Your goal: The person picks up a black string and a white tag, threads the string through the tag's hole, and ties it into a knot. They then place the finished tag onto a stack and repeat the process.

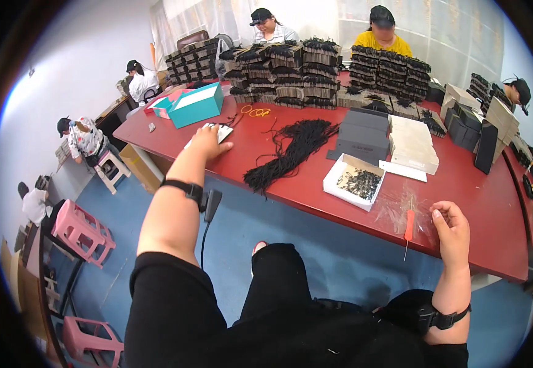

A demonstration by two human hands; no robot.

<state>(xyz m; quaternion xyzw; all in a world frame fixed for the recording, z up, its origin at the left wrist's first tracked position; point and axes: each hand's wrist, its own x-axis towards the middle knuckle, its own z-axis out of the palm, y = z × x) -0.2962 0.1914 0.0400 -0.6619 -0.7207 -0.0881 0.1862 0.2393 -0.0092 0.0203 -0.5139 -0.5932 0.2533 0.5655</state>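
My left hand [204,143] lies over a small pale card-like piece [224,131] near the table's left front edge. Its thumb points out to the right, and its fingers rest flat on the piece. Over the right front edge, my right hand [452,230] is curled, thumb against fingertips. Whether anything thin is pinched there is too small to tell. Just left of it, an awl [409,226] with an orange-red handle lies on clear plastic film [389,213], its thin metal tip past the edge. A white box [351,197] of small dark pieces sits beside the film.
On the red table [260,138] lie a bundle of black cords [294,150], dark grey cards [359,136], pale card stacks [412,144] and a teal box [197,104]. Tall stacks of corded tags [278,72] line the back. Several people work around. Pink stools [83,228] stand left.
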